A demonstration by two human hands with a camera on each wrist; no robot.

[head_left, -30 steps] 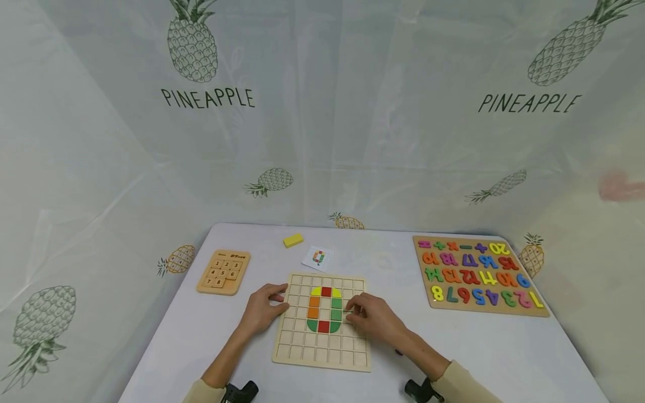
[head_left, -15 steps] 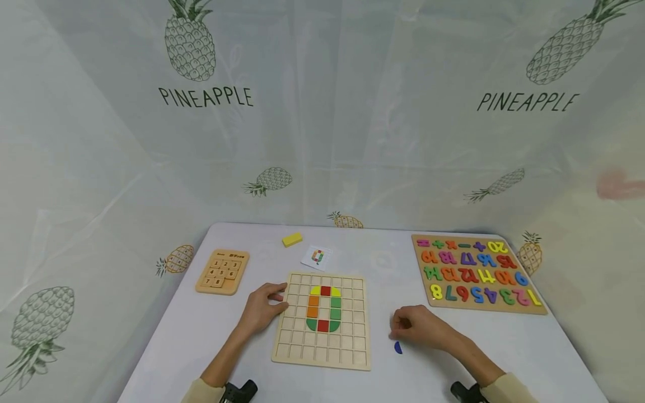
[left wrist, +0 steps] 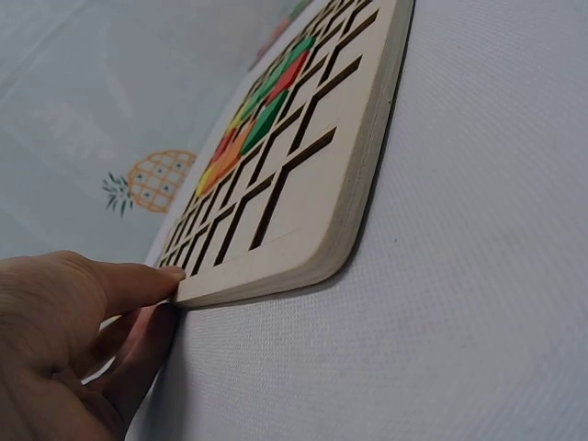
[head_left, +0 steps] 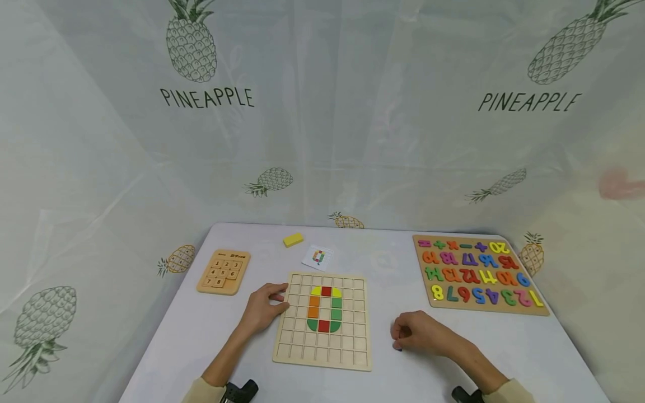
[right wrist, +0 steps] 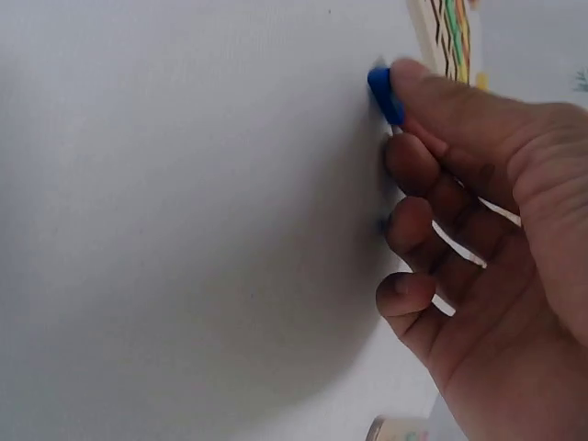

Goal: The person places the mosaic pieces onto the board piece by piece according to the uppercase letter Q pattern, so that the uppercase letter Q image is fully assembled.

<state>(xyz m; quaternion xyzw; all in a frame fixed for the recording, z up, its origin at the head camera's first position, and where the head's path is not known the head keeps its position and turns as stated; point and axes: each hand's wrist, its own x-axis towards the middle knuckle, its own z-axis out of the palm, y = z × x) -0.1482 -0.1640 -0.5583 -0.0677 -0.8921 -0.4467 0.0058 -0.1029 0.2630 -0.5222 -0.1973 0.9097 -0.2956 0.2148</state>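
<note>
On the table lies a light wooden grid board (head_left: 297,354) with red, yellow, orange and green pieces set in a ring shape. My left hand (head_left: 260,309) is at the board's left edge, thumb and index finger touching it. In the left wrist view the thumb (left wrist: 138,283) rests at the edge near a corner. To the right of the board, my right hand (head_left: 420,333) is low over the table. Its thumb and index finger pinch a small blue piece (right wrist: 384,95) with a curved edge, mostly hidden in the head view.
Behind the board lie a picture card (head_left: 318,258) with a coloured ring design and a yellow block (head_left: 293,240). A wooden number-tile puzzle (head_left: 223,272) sits at the left. A board of colourful numbers (head_left: 481,274) lies at the back right. Pineapple-printed curtain surrounds the table.
My right hand has moved from the grid board's right side to the blue piece on the table and now pinches it. My left hand stays at the board's edge.
</note>
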